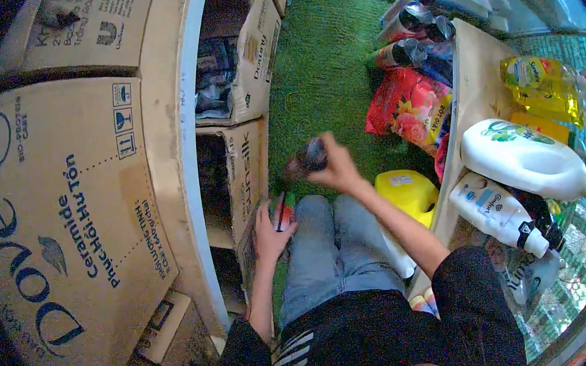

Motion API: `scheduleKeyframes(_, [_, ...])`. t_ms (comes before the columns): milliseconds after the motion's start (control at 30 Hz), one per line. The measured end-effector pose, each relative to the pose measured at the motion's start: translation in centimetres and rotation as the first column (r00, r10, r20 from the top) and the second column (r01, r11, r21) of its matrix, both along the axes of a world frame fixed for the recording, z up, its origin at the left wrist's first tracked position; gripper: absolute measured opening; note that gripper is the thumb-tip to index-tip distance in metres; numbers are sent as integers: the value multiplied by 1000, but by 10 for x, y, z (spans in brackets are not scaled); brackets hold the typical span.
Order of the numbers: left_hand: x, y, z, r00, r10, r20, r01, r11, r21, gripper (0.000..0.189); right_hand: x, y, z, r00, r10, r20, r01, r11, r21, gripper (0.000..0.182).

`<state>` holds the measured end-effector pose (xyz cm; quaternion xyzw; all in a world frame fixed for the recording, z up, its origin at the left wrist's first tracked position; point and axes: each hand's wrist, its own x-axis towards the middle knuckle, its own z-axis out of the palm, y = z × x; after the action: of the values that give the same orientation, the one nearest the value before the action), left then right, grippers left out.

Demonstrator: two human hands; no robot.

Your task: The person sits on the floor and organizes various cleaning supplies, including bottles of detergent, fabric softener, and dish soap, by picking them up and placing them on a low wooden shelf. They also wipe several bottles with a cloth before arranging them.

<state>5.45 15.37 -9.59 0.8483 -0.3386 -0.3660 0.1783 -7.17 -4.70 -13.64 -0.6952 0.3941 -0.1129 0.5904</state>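
Note:
My left hand (pixel 269 241) is shut around a red, white and green can or bottle (pixel 284 213) beside my left knee. A thin dark stick-like part runs along its front. Above and to the right, my right hand (pixel 341 165) grips a dark, glossy cap-like piece (pixel 315 154), blurred by motion. A brownish blur next to that piece is too unclear to name. Both hands are over my jeans-clad knees (pixel 315 223) and the green turf mat (pixel 331 63). The lower end of the left-hand item is hidden by my fingers.
Open cardboard boxes (pixel 249 171) fill a low shelf on the left, near my left arm. A large Dove carton (pixel 64 221) stands further left. On the right are capped spray cans (pixel 405 53), a red detergent bag (pixel 408 111), a yellow jug (pixel 405 193) and a white jug (pixel 523 155).

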Motion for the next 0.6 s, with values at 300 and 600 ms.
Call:
scheduleKeyframes(300, [13, 23, -26, 958, -92, -271, 212, 863, 459, 103, 10, -165, 32, 997, -69, 46, 80, 646, -759, 66])
scheduleKeyframes(600, [13, 1, 2, 954, -61, -293, 220, 807, 548, 108, -2, -265, 18, 949, -259, -183, 10, 601, -799, 60])
